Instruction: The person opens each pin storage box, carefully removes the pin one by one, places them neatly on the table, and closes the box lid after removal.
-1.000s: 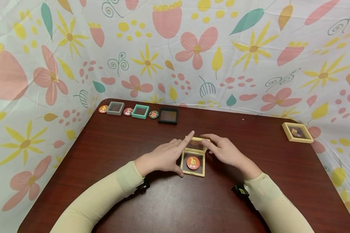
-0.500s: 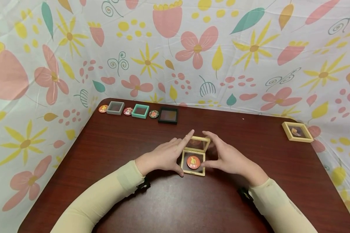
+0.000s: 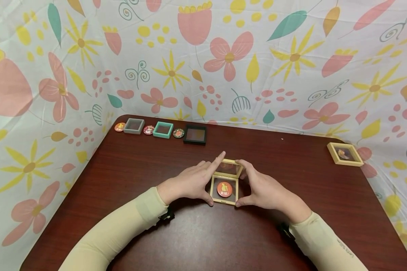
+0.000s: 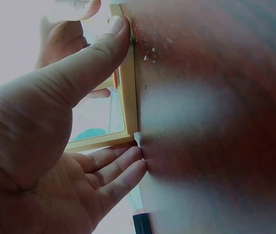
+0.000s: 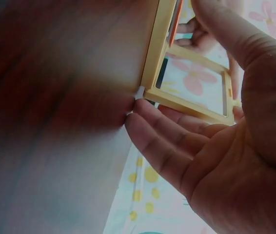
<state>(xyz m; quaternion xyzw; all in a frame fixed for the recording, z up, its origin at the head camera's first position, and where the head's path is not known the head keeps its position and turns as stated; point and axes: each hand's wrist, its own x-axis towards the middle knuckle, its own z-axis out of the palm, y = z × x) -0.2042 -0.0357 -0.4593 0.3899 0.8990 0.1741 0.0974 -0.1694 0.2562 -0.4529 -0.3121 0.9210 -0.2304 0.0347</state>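
A pale yellow hinged display frame (image 3: 225,203) stands open on the table, its lid (image 5: 191,106) tilted up at the back. On the clear film of its lower half lies a round orange pin badge (image 3: 224,189) with a yellow thumbs-up. My left hand (image 3: 193,182) grips the frame's left side, thumb at the front left corner and fingers along the lid. From the right my right hand (image 3: 266,191) holds it likewise, thumb at the front right corner, fingertips at the lid's top right and behind it.
Along the back left edge sit a grey frame (image 3: 134,126), a teal frame (image 3: 163,130) and a black frame (image 3: 195,134), with round badges (image 3: 178,133) beside them. Another yellow frame (image 3: 345,154) holding a badge lies at the far right. Patterned cloth hangs behind the brown table (image 3: 196,233).
My right hand has shifted from the lid's right edge to span the frame's right side, its thumb coming down to the front corner. The left hand and badge have stayed put.
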